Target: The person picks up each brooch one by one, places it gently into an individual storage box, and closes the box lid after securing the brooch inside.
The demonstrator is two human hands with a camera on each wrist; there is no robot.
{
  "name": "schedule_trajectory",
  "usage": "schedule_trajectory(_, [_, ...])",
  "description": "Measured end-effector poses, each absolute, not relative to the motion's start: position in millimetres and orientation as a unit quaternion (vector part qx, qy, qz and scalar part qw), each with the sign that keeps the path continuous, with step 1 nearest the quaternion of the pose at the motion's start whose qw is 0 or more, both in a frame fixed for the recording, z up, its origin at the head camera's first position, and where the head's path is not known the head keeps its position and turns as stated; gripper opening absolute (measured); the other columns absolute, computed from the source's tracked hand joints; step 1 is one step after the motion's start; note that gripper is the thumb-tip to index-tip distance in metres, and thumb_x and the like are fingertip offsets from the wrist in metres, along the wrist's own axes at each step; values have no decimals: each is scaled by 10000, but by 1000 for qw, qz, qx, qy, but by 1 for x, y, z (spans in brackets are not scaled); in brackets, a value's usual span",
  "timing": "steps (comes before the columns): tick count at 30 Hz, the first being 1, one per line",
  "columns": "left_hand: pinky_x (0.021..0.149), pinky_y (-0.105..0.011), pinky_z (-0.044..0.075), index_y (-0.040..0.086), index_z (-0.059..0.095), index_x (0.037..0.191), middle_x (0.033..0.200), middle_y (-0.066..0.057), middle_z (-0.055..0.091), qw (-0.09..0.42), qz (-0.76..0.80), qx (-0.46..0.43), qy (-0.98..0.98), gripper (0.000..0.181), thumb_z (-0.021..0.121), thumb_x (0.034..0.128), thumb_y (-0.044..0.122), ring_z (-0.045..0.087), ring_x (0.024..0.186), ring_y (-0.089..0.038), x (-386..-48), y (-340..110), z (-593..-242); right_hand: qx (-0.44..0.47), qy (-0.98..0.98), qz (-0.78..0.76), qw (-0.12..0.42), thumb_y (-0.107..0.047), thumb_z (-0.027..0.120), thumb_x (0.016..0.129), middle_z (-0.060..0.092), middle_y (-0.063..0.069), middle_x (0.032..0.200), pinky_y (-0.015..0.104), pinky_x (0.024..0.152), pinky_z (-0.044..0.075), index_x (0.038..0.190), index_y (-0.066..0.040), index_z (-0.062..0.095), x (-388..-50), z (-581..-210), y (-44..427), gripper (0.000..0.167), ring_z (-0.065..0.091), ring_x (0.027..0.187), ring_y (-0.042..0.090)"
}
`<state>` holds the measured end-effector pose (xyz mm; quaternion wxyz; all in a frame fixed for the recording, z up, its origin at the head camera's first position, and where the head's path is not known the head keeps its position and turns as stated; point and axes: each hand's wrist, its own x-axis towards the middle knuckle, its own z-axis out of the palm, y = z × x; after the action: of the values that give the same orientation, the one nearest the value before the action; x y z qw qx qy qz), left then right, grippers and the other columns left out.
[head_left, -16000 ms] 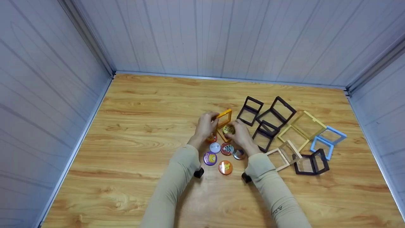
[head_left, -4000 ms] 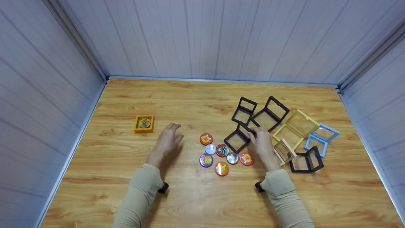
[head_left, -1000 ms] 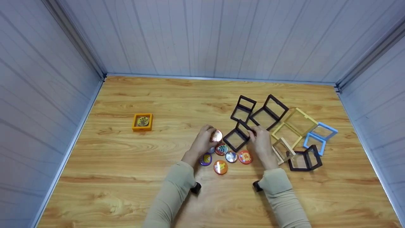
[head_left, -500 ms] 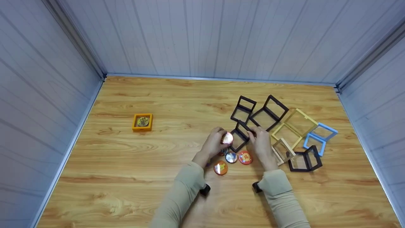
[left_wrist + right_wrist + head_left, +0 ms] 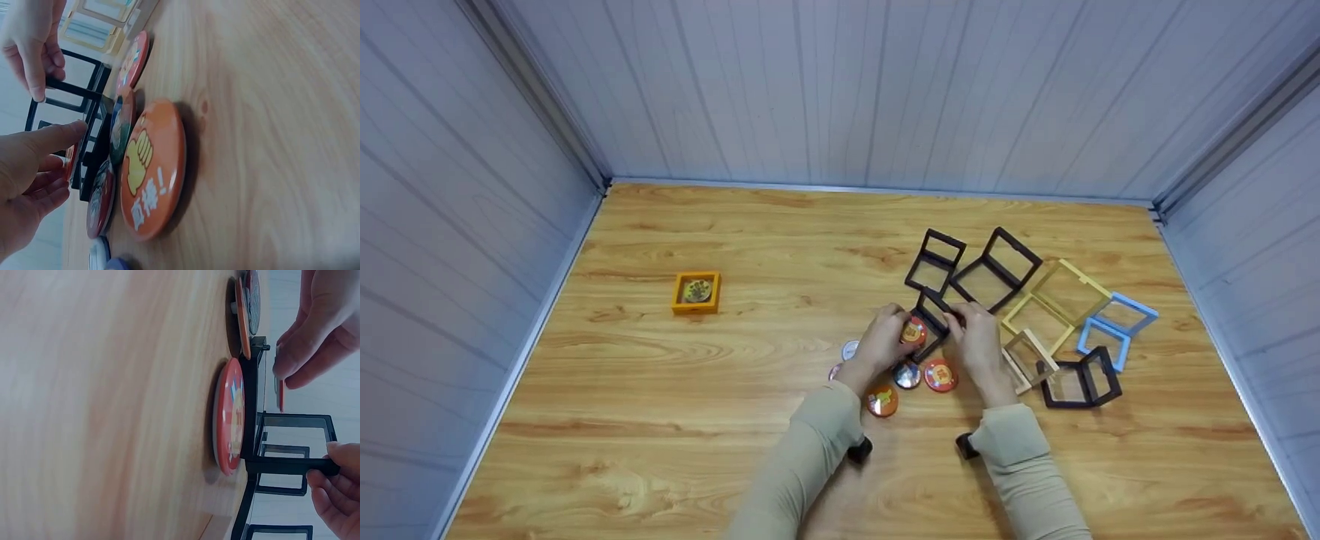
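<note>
My left hand (image 5: 879, 341) pinches a red button badge (image 5: 915, 331) by its rim, just over the base of an open black display frame (image 5: 931, 348). In the right wrist view the badge (image 5: 281, 395) is seen edge-on, apart from the film of that frame. Thumb and fingers of my right hand (image 5: 979, 341) grip the raised lid (image 5: 292, 465) of the same frame. Close below lie an orange badge (image 5: 883, 401), a dark picture badge (image 5: 907, 374) and another red badge (image 5: 940, 375). A white badge (image 5: 850, 349) is partly covered by my left hand.
Around the right side stand opened frames: black ones (image 5: 1011, 281), a yellow one (image 5: 1054, 302), a blue one (image 5: 1127, 349) and a beige one (image 5: 1027, 358). Far left lies a closed orange frame (image 5: 696, 310) with a gold badge inside. Pale panel walls (image 5: 840, 90) enclose the tabletop.
The orange frame, earlier open in both hands, now lies closed at far left with the gold badge. My left hand has picked up the red badge and carried it right, over the black frame.
</note>
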<state>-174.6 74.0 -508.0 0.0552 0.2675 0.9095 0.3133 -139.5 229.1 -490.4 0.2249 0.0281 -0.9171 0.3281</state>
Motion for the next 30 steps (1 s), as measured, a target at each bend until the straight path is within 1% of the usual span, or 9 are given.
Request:
schedule_trajectory(9, [795,-274,442,-6,615,1017,985,-95,508,49,289,281,914,352,716,734,176,511,909,-211,-176,81,-510,33,-916,316,243,-20,649,779,614,175,787,364,631,494,844,77,649,-140,-491,228,117,597,718,293])
schedule_trajectory(14, [792,-276,443,3,622,993,971,-100,525,35,272,293,916,343,724,724,191,517,896,-218,-177,84,-511,24,-918,324,228,-25,639,789,611,163,786,347,605,490,843,75,649,-139,-490,229,113,592,693,264])
schedule_trajectory(18, [799,-270,442,8,620,1012,986,-101,529,40,259,293,920,366,718,733,223,516,910,-217,-177,84,-510,16,-919,328,220,-39,633,798,608,155,785,336,593,484,850,69,652,-139,-490,229,121,586,683,252])
schedule_trajectory(24, [794,-261,442,10,614,1032,993,-95,528,45,250,294,921,382,712,741,238,512,910,-212,-178,84,-509,16,-920,322,222,-51,635,800,607,149,776,336,582,478,855,61,655,-139,-490,229,126,581,677,246])
schedule_trajectory(30, [852,-270,414,6,590,1085,1052,-99,517,50,251,303,918,452,707,742,277,491,974,-219,-177,80,-508,18,-920,321,225,-47,643,792,606,154,773,341,581,480,857,64,654,-140,-491,229,129,582,674,251])
